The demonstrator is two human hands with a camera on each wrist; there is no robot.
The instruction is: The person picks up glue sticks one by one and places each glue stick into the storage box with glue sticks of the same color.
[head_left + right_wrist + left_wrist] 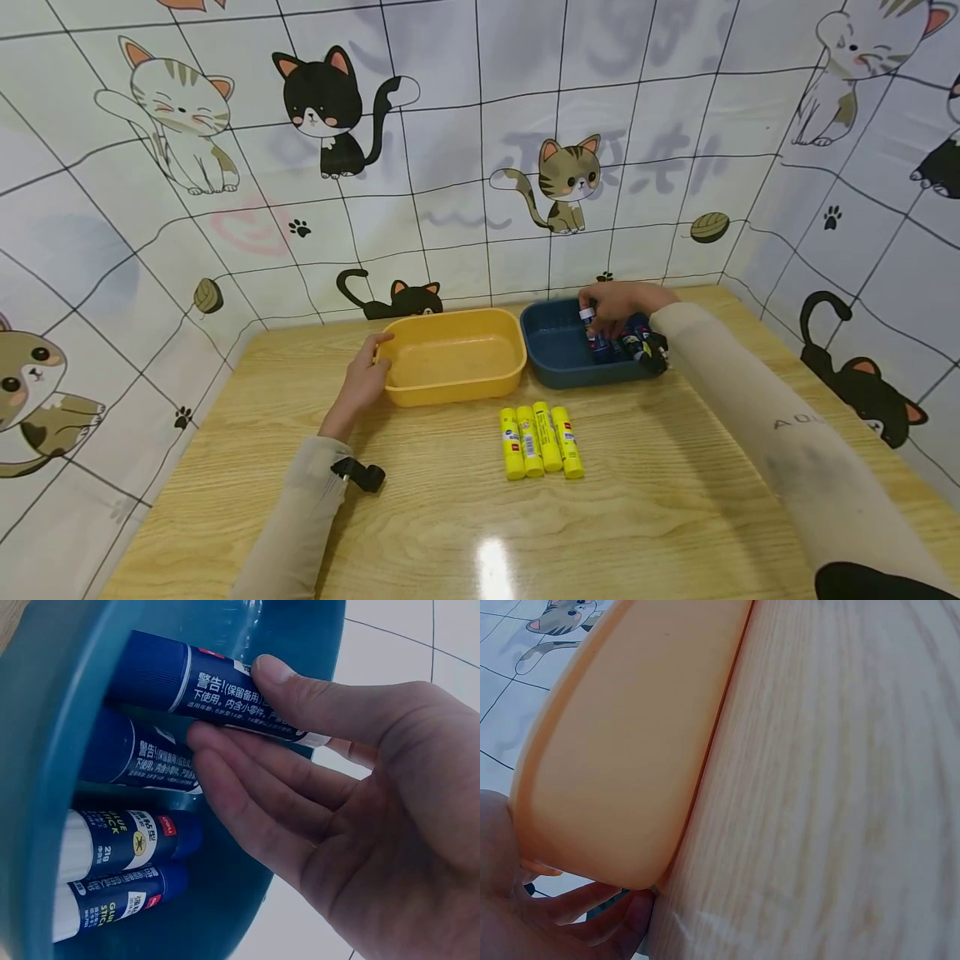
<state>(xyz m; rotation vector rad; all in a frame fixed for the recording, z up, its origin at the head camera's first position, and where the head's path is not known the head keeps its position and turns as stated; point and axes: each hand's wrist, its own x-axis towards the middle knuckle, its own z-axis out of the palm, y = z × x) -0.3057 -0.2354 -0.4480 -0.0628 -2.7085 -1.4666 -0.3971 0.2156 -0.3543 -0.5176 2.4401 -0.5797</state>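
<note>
In the head view my right hand point(618, 304) reaches into a blue plastic basin point(551, 333) at the back right. Its thumb and fingers pinch a dark blue glue stick point(225, 686), which is tilted in the head view. Several more blue glue sticks point(131, 844) lie side by side in that basin, close beside my fingertips. At the left end of a yellow plastic basin point(457, 358), my left hand point(365, 379) grips the rim. The left wrist view shows its fingers point(592, 911) around that end, against the outer wall. Nothing lies in the yellow basin.
Several yellow glue sticks point(547, 437) lie in a row on the wooden table point(420, 508), in front of the two basins. The basins stand side by side near the back edge, close to a cat-patterned sheet point(450, 192) that rises behind and at both sides.
</note>
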